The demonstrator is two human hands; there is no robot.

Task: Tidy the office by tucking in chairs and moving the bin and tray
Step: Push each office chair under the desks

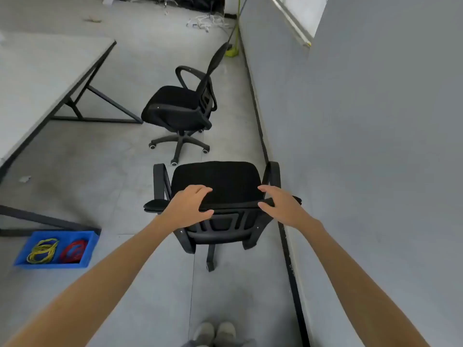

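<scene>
A black office chair (220, 179) stands right in front of me, its seat facing away. My left hand (190, 206) grips the top edge of its backrest on the left, fingers over the front and thumb behind. My right hand (280, 205) grips the same edge on the right. A second black office chair (180, 106) stands further ahead, out in the aisle beside the table (37, 78). A blue tray (22, 256) holding yellow and red rubber bands lies on the floor at the lower left by a table leg. No bin is in view.
A grey wall (363, 146) runs along the right, close to the near chair's right armrest. The table's black frame legs (105, 96) reach into the floor space on the left. Loose white cables (208, 22) lie on the floor far ahead. My shoes (215, 333) show at the bottom.
</scene>
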